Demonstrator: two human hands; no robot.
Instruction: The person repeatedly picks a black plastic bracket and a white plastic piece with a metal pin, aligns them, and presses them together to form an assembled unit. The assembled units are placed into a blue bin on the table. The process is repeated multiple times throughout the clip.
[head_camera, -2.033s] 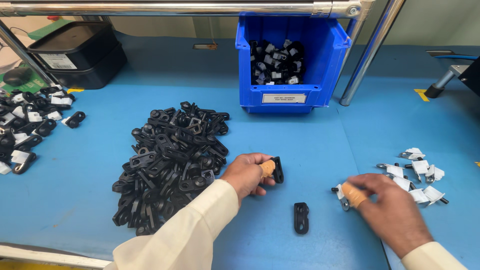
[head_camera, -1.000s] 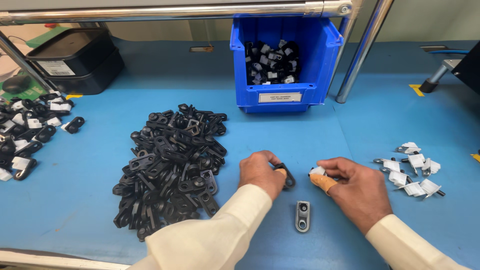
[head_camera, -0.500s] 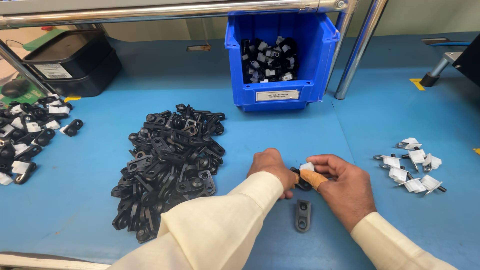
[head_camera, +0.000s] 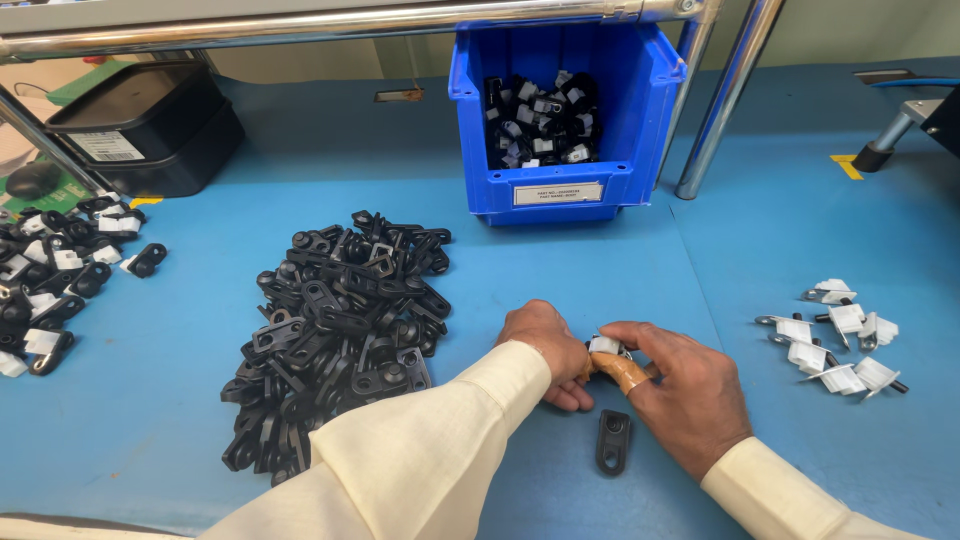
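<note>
1. Both hands met near the front edge of the table (head_camera: 180, 420), middle. Left hand (head_camera: 545, 345) closed, fingers curled over something dark, barely visible. Right hand (head_camera: 685, 395) pinching a small white clip (head_camera: 604, 345) between thumb and taped forefinger.
2. Clip held just above the table, touching or nearly touching the left hand; a loose black part (head_camera: 612, 441) flat on the table just below the hands, toward the front edge.
3. Risk: clip small and pinched at the tips only; liable to slip or spring away if pressed off-square, judged from the shallow hold.
4. Risk: left sleeve (head_camera: 420, 450) lying close beside the black pile (head_camera: 340, 330); a sweep of the forearm likely to drag parts toward the front edge.
5. Risk: loose black part near the right palm, liable to be knocked.
6. Hidden: whatever the left hand holds, and how clip and part meet; fit not verifiable.
7. Hard to make out: contents of the blue bin (head_camera: 560, 120) at the back edge, only mixed black and white pieces. White clips (head_camera: 835, 335) toward the right edge. Parts at the left edge (head_camera: 50, 280) cut off by the frame.
</note>
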